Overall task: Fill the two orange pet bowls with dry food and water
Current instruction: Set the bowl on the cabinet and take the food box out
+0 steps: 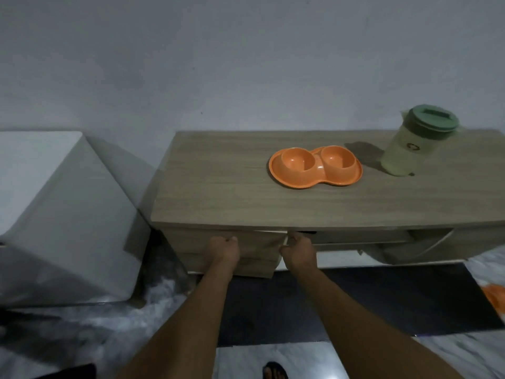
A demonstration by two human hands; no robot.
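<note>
An orange double pet bowl (315,166) sits on top of a low wooden cabinet (218,192), right of centre; both cups look empty. A pale green container with a darker green lid (412,144) stands to its right near the wall. Below the cabinet's front edge, my left hand (222,248) grips the top edge of a wooden door (259,251) with curled fingers. My right hand (299,251) grips the same door's right edge. The door stands slightly ajar, with a pale strip showing behind it.
A white box-like appliance (62,209) stands left of the cabinet. A dark mat (382,299) lies on the marbled floor in front. An orange item (494,296) shows at the right edge. My sandalled foot (274,372) is at the bottom.
</note>
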